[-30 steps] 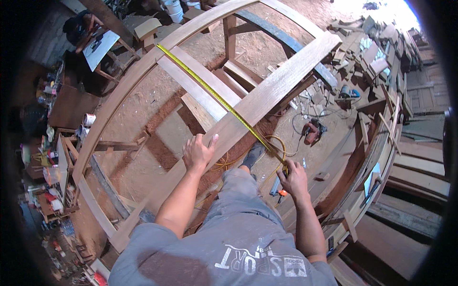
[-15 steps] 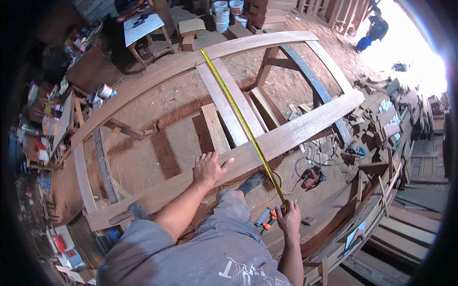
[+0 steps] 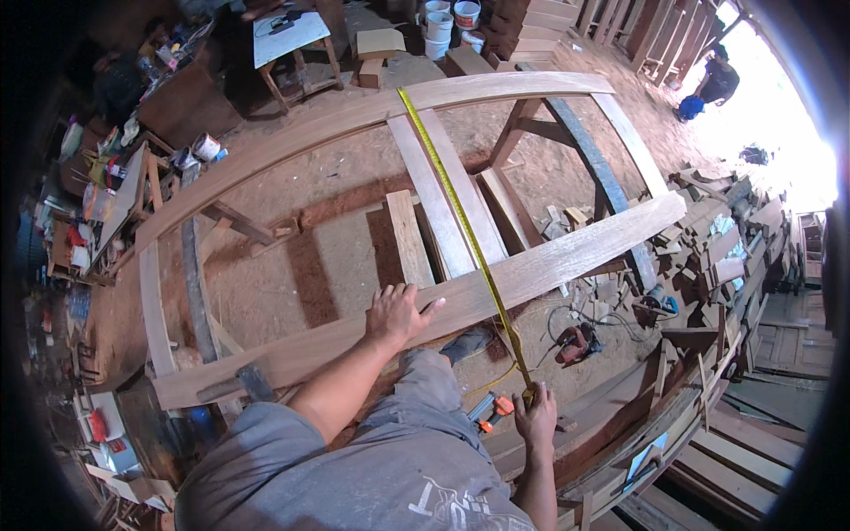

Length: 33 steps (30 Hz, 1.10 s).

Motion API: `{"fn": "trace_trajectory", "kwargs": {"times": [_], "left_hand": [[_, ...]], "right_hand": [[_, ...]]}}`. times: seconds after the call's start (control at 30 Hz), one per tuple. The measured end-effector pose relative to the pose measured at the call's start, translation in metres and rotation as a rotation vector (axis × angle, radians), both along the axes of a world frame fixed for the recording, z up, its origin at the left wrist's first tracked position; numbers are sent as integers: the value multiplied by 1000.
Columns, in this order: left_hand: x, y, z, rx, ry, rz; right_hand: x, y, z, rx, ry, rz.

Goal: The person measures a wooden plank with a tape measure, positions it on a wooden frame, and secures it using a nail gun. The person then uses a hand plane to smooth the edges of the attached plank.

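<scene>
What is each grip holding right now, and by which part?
Right grip: the yellow tape measure, held by its near end. Left grip: rests on the near board; I cannot tell whether it grasps it.

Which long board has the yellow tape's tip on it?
The far long board, nearer the picture's top. The yellow tape only crosses the near long board, running on past its lower edge.
</scene>
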State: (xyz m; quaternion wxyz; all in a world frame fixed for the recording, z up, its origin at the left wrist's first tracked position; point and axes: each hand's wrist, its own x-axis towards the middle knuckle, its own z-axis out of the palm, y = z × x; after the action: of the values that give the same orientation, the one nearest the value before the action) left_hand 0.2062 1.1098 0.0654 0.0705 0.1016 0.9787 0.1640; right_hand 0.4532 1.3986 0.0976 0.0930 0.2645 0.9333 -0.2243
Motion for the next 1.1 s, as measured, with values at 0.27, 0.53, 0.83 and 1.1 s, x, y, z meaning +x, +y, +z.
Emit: {"fn": "trace_trajectory", "kwargs": {"times": [0.27,0.53,0.83,1.1], "left_hand": [[-2,-3,-4,-27,-41,-15],[0,5,3,-33,13,6],[1,7,-1,-34,81,-25],[-3,4,-8,-56,53,-19]], "right_hand": [[-3,-2,2,-1,40,-32],[5,1,-2,14,49,-83],[1,4,-10,-2,67,-140],[-8,8,-18,-217,130,-175]]}}
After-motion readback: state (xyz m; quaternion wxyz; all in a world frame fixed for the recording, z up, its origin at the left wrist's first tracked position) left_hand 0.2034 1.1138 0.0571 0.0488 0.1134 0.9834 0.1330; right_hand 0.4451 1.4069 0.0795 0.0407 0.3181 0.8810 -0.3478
